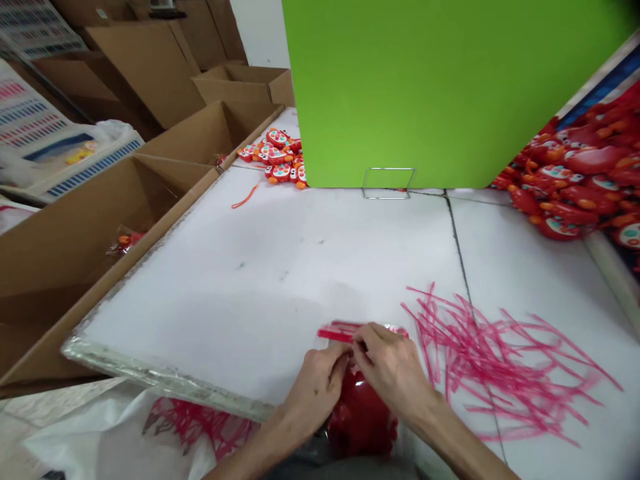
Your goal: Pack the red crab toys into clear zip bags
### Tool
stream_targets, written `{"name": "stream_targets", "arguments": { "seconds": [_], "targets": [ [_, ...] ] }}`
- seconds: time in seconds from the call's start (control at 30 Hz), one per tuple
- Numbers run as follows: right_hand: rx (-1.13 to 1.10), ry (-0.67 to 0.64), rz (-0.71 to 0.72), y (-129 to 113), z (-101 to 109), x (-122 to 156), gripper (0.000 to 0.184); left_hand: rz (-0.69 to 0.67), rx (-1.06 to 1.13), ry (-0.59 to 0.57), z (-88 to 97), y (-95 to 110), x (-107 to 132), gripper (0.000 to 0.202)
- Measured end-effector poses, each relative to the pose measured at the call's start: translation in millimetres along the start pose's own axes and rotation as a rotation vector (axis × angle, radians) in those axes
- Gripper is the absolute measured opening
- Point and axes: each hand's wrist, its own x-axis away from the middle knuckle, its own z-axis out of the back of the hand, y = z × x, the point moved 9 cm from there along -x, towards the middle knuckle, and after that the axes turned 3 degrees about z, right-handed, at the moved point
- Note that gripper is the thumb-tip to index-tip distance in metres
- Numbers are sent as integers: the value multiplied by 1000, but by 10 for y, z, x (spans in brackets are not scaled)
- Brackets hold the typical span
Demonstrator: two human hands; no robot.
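Observation:
Both my hands meet at the near edge of the white table (260,280). My left hand (317,387) is closed round the neck of a clear bag holding a red toy (363,413). My right hand (393,367) pinches a pink twist tie (336,334) at the bag's top, its fingers pressed together. The bag's upper edge sticks out above my fingers. A loose heap of pink twist ties (490,367) lies just right of my right hand.
A green panel (440,87) stands at the table's far side on a wire stand (389,183). Red toys are piled at the right (575,180) and far centre (275,157). Open cardboard boxes (100,227) line the left. An orange cord (245,197) lies nearby.

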Motion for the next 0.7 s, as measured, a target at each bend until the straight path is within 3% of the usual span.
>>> {"name": "stream_targets", "arguments": {
  "seconds": [0.07,0.17,0.23,0.3,0.4,0.5,0.6,0.7],
  "targets": [
    [-20,57,-140,420,191,148,11,14,21,-1,21,-80,10,24],
    [93,169,-466,1183,600,575,8,70,194,-1,55,-279,5,21],
    [122,171,-531,1376,764,779,8,106,307,-21,39,-382,-5,19],
    [61,132,-441,1213,755,779,9,128,343,-29,23,-422,-16,18],
    [-64,71,-177,545,517,499,11,122,288,-7,33,-367,-30,19],
    [-24,69,-44,2,252,161,7,45,180,28,75,-199,-29,19],
    [78,62,-2,-230,74,-67,5,-4,112,60,106,-68,-7,21],
    [61,33,21,-238,26,-132,11,12,87,72,112,-63,19,21]
  ]
}}
